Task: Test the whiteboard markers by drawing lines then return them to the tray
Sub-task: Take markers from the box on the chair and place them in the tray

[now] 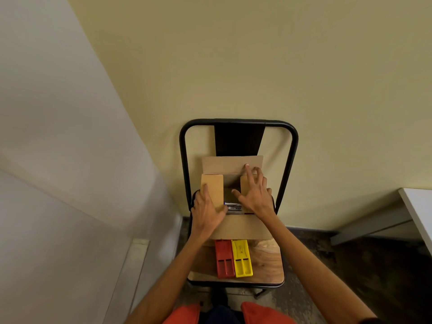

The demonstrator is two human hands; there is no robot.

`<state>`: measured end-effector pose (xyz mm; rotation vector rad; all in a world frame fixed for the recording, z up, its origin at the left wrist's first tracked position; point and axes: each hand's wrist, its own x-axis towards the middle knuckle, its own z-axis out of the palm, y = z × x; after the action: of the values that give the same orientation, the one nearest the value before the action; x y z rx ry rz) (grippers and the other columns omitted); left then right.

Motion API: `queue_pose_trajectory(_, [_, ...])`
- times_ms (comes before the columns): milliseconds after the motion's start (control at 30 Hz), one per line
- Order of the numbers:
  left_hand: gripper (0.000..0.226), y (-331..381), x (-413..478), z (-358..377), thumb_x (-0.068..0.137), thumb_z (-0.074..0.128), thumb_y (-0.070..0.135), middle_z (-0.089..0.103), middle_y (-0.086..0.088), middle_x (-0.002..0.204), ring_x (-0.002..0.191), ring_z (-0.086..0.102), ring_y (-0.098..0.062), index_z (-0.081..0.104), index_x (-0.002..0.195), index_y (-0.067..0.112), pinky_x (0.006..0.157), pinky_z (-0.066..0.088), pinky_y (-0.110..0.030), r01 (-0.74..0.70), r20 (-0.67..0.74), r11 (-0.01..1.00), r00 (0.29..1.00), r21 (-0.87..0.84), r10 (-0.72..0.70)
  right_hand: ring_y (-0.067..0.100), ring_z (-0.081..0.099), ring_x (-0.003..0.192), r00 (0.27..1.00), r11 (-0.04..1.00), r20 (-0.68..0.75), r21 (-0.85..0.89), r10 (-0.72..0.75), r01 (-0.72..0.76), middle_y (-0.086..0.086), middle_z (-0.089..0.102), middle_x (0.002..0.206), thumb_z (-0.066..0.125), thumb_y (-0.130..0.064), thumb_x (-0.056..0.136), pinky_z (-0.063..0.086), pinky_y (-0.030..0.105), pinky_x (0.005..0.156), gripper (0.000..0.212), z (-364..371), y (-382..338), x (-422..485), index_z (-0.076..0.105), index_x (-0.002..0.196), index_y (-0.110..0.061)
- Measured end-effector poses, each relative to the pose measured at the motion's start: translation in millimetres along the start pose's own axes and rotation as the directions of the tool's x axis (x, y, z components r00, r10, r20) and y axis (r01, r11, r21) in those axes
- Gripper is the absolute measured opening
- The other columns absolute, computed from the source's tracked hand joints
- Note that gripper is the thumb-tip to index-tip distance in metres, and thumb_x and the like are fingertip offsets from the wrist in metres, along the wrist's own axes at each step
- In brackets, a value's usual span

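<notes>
- Nearest, at the front of the chair seat (pixel 266 260), a red tray (pixel 225 258) and a yellow tray (pixel 242 258) lie side by side, touching.
- Behind them, inside the open cardboard box (pixel 243 228), the markers (pixel 233 208) show between the hands.
- Left grip (pixel 207 211), fingers straight, presses the left flap (pixel 211 183).
- Right grip (pixel 253 195), fingers spread, rests on the right flap (pixel 244 190).

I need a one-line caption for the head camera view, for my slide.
On a chair, the left hand and right hand rest on the flaps of a cardboard box holding markers.
</notes>
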<state>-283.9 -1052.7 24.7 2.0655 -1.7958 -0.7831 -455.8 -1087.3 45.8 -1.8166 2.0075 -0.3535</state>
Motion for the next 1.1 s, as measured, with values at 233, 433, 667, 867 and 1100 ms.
queue_pose_trajectory(233, [0.083,-2.7,-1.5,-7.1,0.086,0.046,0.057,0.038,-0.001,0.151,0.122,0.049,-0.009,0.019,0.156,0.023,0.102,0.046,-0.034,0.043,0.009,0.848,0.999,-0.529,-0.045,0.034,0.018,0.145,0.999,0.999,0.033,-0.033,0.033,-0.032,0.007,0.001,0.163,0.077,-0.042,0.079,0.037,0.062,0.108,0.114,1.7,-5.7,-0.6,-0.006,0.157,-0.033])
queue_pose_trajectory(433, [0.052,-19.7,-6.8,-29.9,0.103,0.04,0.046,0.052,-0.001,0.136,0.118,0.052,-0.008,0.047,0.142,0.012,0.103,0.041,-0.021,0.125,-0.021,0.563,0.969,-0.817,-0.245,0.029,0.035,0.134,0.996,0.951,-0.074,0.307,0.057,-0.032,0.006,0.031,0.153,0.075,-0.033,0.081,0.047,0.049,0.099,0.086,-5.4,5.6,-1.1,0.025,0.152,-0.034])
queue_pose_trajectory(667, [0.017,-59.7,-3.3,-42.6,0.103,0.05,0.024,0.066,0.0,0.099,0.095,0.065,-0.022,0.06,0.114,0.015,0.073,0.054,-0.029,0.09,-0.082,0.599,0.964,-0.796,-0.254,0.023,0.058,0.115,0.97,0.59,-0.052,0.801,0.237,-0.102,0.003,0.066,0.121,0.057,-0.018,0.098,0.051,0.037,0.093,0.028,-32.8,40.9,-15.2,0.066,0.125,-0.014])
queue_pose_trajectory(867, [0.042,-50.9,-3.4,-45.5,0.098,0.059,0.014,0.056,-0.005,0.121,0.092,0.056,-0.009,0.045,0.138,0.008,0.065,0.044,-0.012,0.137,-0.201,0.731,0.913,-0.668,-0.354,0.021,0.054,0.087,0.909,0.565,-0.014,0.787,0.416,-0.246,0.012,0.065,0.104,0.051,-0.022,0.103,0.044,0.029,0.072,0.018,-38.6,75.9,-28.5,0.067,0.099,-0.014])
queue_pose_trajectory(1100, [0.043,-45.2,3.4,-39.9,0.088,0.071,0.009,0.052,-0.014,0.131,0.115,0.057,-0.033,0.054,0.127,0.012,0.094,0.05,-0.051,0.047,-0.4,0.935,0.895,-0.351,-0.195,0.025,0.063,0.099,0.89,0.762,-0.106,0.567,0.443,-0.312,0.013,0.065,0.123,0.065,-0.034,0.095,0.054,0.036,0.082,0.042,-31.3,81.9,-26.3,0.058,0.127,-0.008])
